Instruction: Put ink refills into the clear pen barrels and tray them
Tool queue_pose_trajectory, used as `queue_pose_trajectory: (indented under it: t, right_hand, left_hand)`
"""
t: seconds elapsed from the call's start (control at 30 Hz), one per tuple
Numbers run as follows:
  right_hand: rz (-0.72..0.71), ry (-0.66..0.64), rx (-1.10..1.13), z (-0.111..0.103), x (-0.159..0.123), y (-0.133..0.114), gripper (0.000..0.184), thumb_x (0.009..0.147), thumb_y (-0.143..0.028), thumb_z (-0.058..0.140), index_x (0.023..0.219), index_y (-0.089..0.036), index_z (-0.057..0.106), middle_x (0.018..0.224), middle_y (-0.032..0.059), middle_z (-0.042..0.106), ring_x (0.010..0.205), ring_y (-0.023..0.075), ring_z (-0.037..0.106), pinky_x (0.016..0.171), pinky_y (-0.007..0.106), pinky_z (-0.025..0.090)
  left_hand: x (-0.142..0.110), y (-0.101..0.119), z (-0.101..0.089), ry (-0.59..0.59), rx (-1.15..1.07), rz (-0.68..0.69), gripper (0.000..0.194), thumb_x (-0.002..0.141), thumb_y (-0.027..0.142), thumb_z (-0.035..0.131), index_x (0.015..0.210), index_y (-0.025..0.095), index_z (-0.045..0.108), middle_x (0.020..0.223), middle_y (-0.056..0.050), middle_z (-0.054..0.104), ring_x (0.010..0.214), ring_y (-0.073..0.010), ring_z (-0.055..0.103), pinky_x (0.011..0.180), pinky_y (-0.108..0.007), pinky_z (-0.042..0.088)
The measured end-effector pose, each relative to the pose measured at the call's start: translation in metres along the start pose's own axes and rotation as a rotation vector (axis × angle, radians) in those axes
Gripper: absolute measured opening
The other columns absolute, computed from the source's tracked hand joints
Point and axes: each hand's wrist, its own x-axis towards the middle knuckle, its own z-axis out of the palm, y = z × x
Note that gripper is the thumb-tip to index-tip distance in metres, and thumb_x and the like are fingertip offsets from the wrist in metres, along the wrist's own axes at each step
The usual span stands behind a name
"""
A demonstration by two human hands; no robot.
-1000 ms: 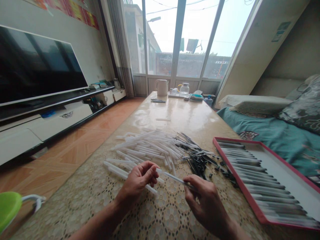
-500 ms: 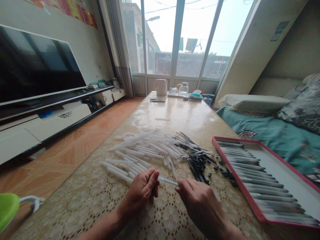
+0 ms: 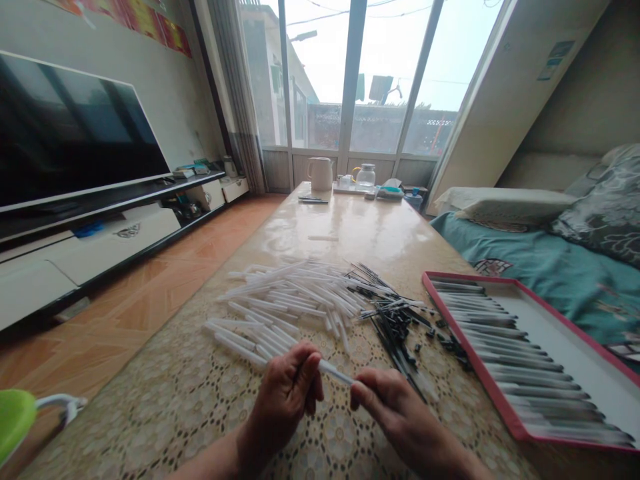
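1 pale tube [image 3: 338,374] in the narrow grip of 2 hands [image 3: 290,383] [image 3: 395,403] above the patterned table [image 3: 175,393]

Your held tube [image 3: 338,373] reads whitish, piled tubes [image 3: 295,293] translucent white, small parts [image 3: 400,323] black, box [image 3: 474,363] pink-walled. Your counter [image 3: 340,430] is beige with dark-dotted floral pattern; seat [image 3: 15,421] lime green, cloth [image 3: 560,263] teal.

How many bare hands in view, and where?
2. The bare left hand holds the left part of a slender whitish translucent tube; the bare right hand holds its right part, left of the shallow pink-rimmed box. No other hands show.
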Motion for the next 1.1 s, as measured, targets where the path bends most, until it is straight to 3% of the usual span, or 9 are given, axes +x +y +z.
queue_pose_trajectory:
  t: [0.17, 0.27, 0.43, 0.57, 0.67, 0.77, 0.83, 0.97, 1.1]
  right_hand:
    - [0.108, -0.183, 0.380, -0.005, 0.001, 0.002, 0.045, 0.089, -0.050, 0.043, 0.068, -0.015, 0.063, 0.052, -0.0066, 0.032, 0.049, 0.0070, 0.031, 0.046, 0.018, 0.024]
    - [0.103, -0.189, 0.397, -0.004, 0.004, 0.006, 0.044, 0.089, -0.048, 0.044, 0.069, -0.014, 0.064, 0.051, -0.0078, 0.028, 0.048, 0.0066, 0.026, 0.044, 0.019, 0.021]
    - [0.056, 0.009, 0.142, -0.024, 0.004, -0.001, 0.030, 0.092, -0.040, 0.041, 0.092, -0.017, 0.060, 0.058, -0.0059, 0.039, 0.053, 0.0088, 0.036, 0.047, 0.019, 0.029]
    - [0.104, 0.192, -0.152, -0.079, 0.001, 0.005, 0.027, 0.094, -0.036, 0.033, 0.101, -0.020, 0.053, 0.057, -0.0041, 0.049, 0.050, 0.0122, 0.047, 0.048, 0.022, 0.036]
    - [0.187, 0.358, -0.546, -0.137, 0.005, 0.037, 0.018, 0.089, -0.029, 0.041, 0.095, -0.022, 0.056, 0.070, 0.0019, 0.063, 0.060, 0.0159, 0.059, 0.055, 0.025, 0.040]
    - [0.279, 0.467, -0.977, -0.188, 0.014, 0.085, 0.017, 0.085, -0.022, 0.047, 0.092, -0.020, 0.061, 0.093, 0.0084, 0.066, 0.084, 0.0214, 0.062, 0.068, 0.028, 0.043]
    - [0.329, 0.480, -1.050, -0.209, 0.021, 0.114, 0.018, 0.082, -0.018, 0.050, 0.092, -0.016, 0.064, 0.095, 0.0133, 0.065, 0.090, 0.0258, 0.061, 0.071, 0.032, 0.042]
    - [0.342, 0.453, -1.083, -0.219, 0.034, 0.153, 0.017, 0.080, -0.015, 0.052, 0.086, -0.015, 0.068, 0.093, 0.0144, 0.066, 0.087, 0.0264, 0.061, 0.069, 0.033, 0.042]
    - [0.289, 0.435, -1.049, -0.214, 0.044, 0.166, 0.020, 0.081, -0.014, 0.050, 0.085, -0.017, 0.069, 0.097, 0.0117, 0.067, 0.089, 0.0252, 0.061, 0.071, 0.033, 0.041]
  left_hand:
    - [-0.004, 0.007, 0.001, -0.014, -0.024, 0.020, 0.033, 0.084, 0.048, 0.049, 0.071, 0.019, 0.058, 0.046, 0.003, 0.052, 0.035, -0.0076, 0.043, 0.036, -0.018, 0.033]
    - [-0.001, 0.007, 0.001, 0.017, -0.032, 0.016, 0.033, 0.082, 0.049, 0.052, 0.072, 0.018, 0.060, 0.045, 0.003, 0.053, 0.034, -0.0077, 0.043, 0.036, -0.018, 0.033]
    - [0.008, 0.004, -0.007, 0.069, -0.056, 0.015, 0.046, 0.081, 0.049, 0.054, 0.115, 0.017, 0.057, 0.046, 0.005, 0.054, 0.034, -0.0073, 0.039, 0.035, -0.018, 0.030]
    - [0.011, 0.002, -0.013, 0.158, -0.082, 0.003, 0.045, 0.084, 0.049, 0.050, 0.114, 0.016, 0.055, 0.045, 0.007, 0.051, 0.034, -0.0066, 0.036, 0.035, -0.017, 0.028]
    - [0.014, 0.004, -0.014, 0.219, -0.113, -0.006, 0.041, 0.084, 0.049, 0.050, 0.109, 0.016, 0.056, 0.045, 0.007, 0.050, 0.034, -0.0063, 0.036, 0.035, -0.016, 0.027]
    - [0.018, 0.006, -0.017, 0.275, -0.167, -0.017, 0.038, 0.082, 0.049, 0.052, 0.103, 0.017, 0.057, 0.046, 0.007, 0.051, 0.035, -0.0065, 0.036, 0.034, -0.016, 0.027]
    - [0.020, 0.006, -0.020, 0.307, -0.197, -0.023, 0.038, 0.081, 0.049, 0.054, 0.100, 0.017, 0.057, 0.046, 0.007, 0.051, 0.034, -0.0065, 0.036, 0.033, -0.015, 0.026]
    - [0.024, 0.005, -0.025, 0.364, -0.207, -0.011, 0.038, 0.080, 0.050, 0.055, 0.099, 0.018, 0.057, 0.046, 0.007, 0.052, 0.034, -0.0064, 0.036, 0.032, -0.015, 0.027]
    - [0.026, 0.003, -0.027, 0.389, -0.210, -0.012, 0.035, 0.080, 0.048, 0.055, 0.098, 0.018, 0.058, 0.046, 0.007, 0.051, 0.035, -0.0062, 0.037, 0.034, -0.015, 0.030]
